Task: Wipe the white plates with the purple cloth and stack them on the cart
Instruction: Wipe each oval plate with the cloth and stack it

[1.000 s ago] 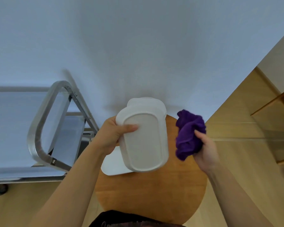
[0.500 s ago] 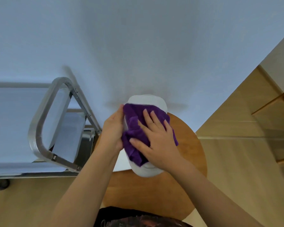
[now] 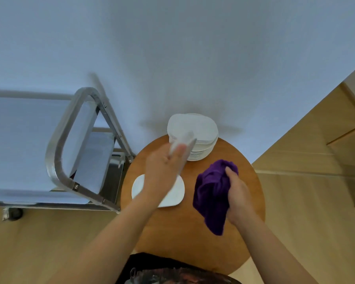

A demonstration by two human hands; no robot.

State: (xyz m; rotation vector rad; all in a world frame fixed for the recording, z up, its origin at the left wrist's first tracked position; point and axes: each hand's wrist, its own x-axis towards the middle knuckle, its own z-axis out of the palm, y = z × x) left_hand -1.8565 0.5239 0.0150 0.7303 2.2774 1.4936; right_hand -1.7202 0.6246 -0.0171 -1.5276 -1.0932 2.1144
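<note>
Edgewise, the left hand (image 3: pixel 162 167) is gripping a blurred white plate (image 3: pixel 182 144) over the round wooden table (image 3: pixel 184 238). Fingers of the right hand (image 3: pixel 237 195) are bunching the fuzzy purple cloth (image 3: pixel 210 193).

Both hands (image 3: pixel 162 171) (image 3: pixel 239 193) forward, fingers (image 3: pixel 180 149) curled

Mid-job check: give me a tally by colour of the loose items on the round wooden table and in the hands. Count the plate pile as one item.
White: 3 (stack of white plates, single flat white plate on the table, blurred white plate in the left hand)
Purple: 1 (bunched purple cloth in the right hand)
Total: 4
</note>
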